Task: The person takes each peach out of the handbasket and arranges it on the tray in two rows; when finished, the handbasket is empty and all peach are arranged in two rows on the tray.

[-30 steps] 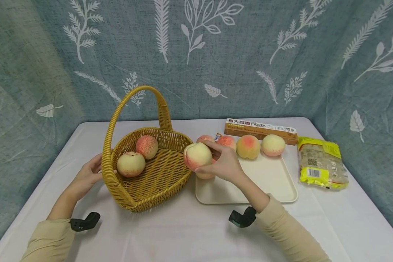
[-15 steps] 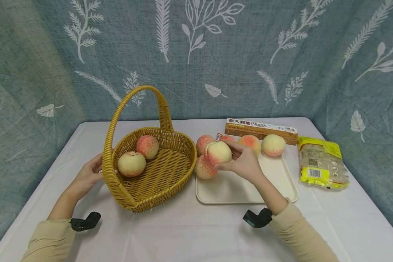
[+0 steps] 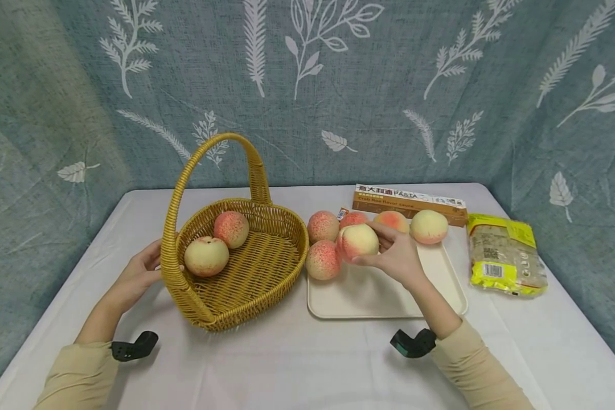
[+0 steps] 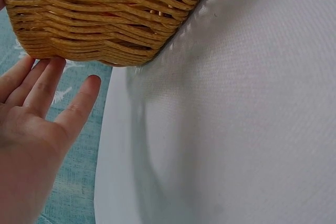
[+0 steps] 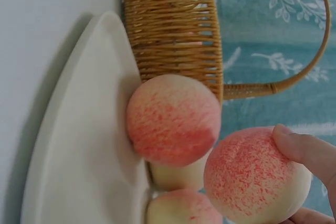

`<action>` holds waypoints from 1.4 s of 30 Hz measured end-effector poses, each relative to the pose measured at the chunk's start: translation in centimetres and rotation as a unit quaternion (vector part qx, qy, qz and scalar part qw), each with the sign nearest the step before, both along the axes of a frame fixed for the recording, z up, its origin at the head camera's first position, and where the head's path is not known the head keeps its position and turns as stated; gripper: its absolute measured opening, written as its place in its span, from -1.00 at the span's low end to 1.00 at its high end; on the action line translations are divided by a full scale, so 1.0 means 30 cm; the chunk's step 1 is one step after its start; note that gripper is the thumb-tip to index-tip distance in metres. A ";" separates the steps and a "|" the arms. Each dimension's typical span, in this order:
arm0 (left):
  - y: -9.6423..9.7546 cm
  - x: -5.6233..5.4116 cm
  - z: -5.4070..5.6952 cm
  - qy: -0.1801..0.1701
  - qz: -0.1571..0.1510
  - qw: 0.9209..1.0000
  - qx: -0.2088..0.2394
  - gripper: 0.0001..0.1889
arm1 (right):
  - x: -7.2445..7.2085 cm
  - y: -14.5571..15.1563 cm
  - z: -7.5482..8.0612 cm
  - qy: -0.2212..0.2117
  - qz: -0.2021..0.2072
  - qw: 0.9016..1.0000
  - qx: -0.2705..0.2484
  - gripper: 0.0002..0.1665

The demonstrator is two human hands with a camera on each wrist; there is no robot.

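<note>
A pale peach with a red blush (image 3: 359,242) is pinched between the thumb and fingers of my right hand (image 3: 397,253), raised above the cream tray (image 3: 389,302). The right wrist view shows the same peach (image 5: 254,177) beside another peach (image 5: 173,121) on the tray. Several more peaches stand along the tray's left and back. My left hand (image 3: 140,270) holds the near-left side of the wicker basket (image 3: 251,273); a thumb tip shows past the handle, and the left wrist view has fingertips (image 4: 55,64) against the outer weave. Two peaches (image 3: 206,256) lie in the basket's left part.
A pasta box (image 3: 410,206) lies behind the tray. To the right is a yellow-and-clear packet (image 3: 507,256). A small wrapper (image 3: 342,214) peeks out between peaches. The basket handle (image 3: 215,139) arches high near the patterned curtain (image 3: 307,159).
My right hand has moved right with the peach, from close to the basket's right rim to above the tray. The left hand and the basket stay in place.
</note>
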State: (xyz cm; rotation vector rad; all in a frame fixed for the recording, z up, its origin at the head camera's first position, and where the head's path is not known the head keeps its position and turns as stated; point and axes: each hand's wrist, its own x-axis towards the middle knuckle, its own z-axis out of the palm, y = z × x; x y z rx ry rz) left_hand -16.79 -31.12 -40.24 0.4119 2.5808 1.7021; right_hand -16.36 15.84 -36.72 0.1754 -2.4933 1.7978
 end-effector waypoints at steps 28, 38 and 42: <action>0.000 0.005 0.002 0.008 -0.009 1.000 0.006 -0.28 | -0.024 0.029 -0.092 -0.053 -0.035 0.994 0.090 -0.15; -0.004 0.004 0.002 -0.001 -0.004 1.000 0.004 -0.24 | -0.027 0.025 -0.099 -0.065 -0.033 0.993 0.098 -0.16; -0.005 0.004 0.003 -0.003 -0.003 1.000 -0.003 -0.24 | -0.028 0.026 -0.101 -0.070 -0.033 0.992 0.104 -0.15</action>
